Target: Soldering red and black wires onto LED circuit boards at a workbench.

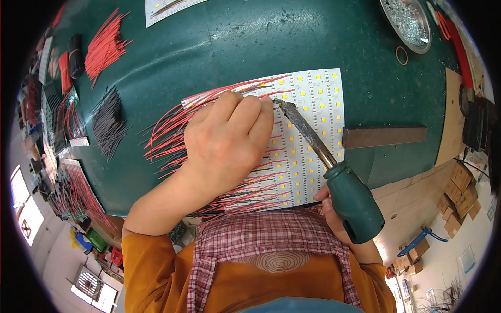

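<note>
The right hand (331,213) grips the soldering iron (356,204) over the LED board (327,112); the left hand (224,136) curls above the board's red wires (168,125), its hold hidden. Keeping wires still should help joints set.

Across the white LED board (327,111), red wires (169,124) are partly covered by the left hand (227,136); at the board's near-right corner, a soldering iron (356,201) is held by the right hand (331,213).

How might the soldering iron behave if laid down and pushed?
The soldering iron may roll, since its green handle looks rounded. It's probably handle-heavy, that end being much thicker than the shaft. The shaft seems rigid: straight, without sagging.
</note>
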The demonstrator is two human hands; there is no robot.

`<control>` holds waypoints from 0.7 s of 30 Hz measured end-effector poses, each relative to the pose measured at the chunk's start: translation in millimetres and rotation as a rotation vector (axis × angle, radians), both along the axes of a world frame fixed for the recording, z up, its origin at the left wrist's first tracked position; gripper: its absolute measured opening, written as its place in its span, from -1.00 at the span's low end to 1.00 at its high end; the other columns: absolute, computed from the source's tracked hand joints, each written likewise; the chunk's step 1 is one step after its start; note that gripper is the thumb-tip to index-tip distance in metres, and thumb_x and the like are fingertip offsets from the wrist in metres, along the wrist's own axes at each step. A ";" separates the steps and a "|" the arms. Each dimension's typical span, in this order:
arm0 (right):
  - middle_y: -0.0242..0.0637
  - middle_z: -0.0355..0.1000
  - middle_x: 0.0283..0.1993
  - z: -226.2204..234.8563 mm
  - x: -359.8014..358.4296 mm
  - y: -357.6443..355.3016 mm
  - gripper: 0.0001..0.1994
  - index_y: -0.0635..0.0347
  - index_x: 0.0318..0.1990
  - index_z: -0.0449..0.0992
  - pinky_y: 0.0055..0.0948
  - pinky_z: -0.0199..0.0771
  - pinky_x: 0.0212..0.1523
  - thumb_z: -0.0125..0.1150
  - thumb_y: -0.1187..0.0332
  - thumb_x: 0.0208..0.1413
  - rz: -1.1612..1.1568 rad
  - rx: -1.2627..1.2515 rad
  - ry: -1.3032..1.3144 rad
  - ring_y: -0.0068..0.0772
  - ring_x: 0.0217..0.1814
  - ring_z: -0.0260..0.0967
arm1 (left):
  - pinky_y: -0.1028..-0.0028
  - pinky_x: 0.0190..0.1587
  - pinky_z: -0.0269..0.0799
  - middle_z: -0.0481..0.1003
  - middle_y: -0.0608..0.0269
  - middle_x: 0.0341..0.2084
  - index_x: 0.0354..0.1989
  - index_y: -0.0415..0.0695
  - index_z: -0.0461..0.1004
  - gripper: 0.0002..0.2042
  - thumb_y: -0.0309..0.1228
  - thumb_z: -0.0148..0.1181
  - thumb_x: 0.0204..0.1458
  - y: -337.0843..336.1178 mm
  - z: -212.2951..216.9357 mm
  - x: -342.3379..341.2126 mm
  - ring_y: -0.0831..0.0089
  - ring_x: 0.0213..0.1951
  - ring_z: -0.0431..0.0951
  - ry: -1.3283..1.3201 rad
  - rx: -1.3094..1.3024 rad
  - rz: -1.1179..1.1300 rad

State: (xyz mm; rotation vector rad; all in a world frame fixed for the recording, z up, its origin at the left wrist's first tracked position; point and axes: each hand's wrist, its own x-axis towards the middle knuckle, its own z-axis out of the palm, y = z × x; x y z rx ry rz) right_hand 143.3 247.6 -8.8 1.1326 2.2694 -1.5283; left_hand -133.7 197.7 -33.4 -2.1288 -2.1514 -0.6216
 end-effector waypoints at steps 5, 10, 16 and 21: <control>-0.31 0.41 -0.23 3.0 -3.2 4.1 -0.83 0.29 -0.07 0.39 -0.61 0.42 -0.30 0.10 0.46 0.23 0.042 -0.005 0.042 -0.64 -0.36 0.33 | 0.51 -0.48 0.36 0.37 0.36 -0.49 -0.35 -0.20 0.55 -0.77 -0.47 0.20 -0.28 1.8 -4.1 -0.2 0.46 -0.40 0.44 0.085 0.008 -0.015; -0.28 0.46 -0.17 5.0 -3.8 -2.6 -0.70 0.02 -0.10 0.53 -0.38 0.51 -0.32 0.29 0.41 -0.07 -0.357 -0.170 0.055 -0.34 -0.30 0.46 | 0.50 -0.48 0.36 0.36 0.36 -0.50 -0.37 -0.19 0.54 -0.77 -0.46 0.19 -0.29 1.9 -4.4 0.3 0.46 -0.40 0.44 0.094 0.014 -0.008; -0.32 0.45 -0.20 -5.5 1.1 -2.1 -0.63 -0.02 -0.10 0.57 -0.33 0.52 -0.37 0.34 0.38 -0.18 -0.057 0.130 0.071 -0.23 -0.32 0.49 | 0.51 -0.50 0.35 0.36 0.36 -0.49 -0.38 -0.18 0.53 -0.75 -0.43 0.17 -0.32 4.0 -4.3 0.4 0.47 -0.41 0.43 0.119 0.016 -0.007; -0.32 0.45 -0.23 -6.3 -3.6 -2.5 -0.67 0.04 -0.14 0.57 -0.31 0.52 -0.35 0.34 0.37 -0.18 -0.075 0.086 0.027 -0.25 -0.33 0.49 | 0.49 -0.46 0.39 0.47 0.34 -0.46 -0.28 -0.20 0.59 -0.76 -0.49 0.24 -0.20 1.9 1.5 3.7 0.43 -0.41 0.50 0.095 -0.075 0.010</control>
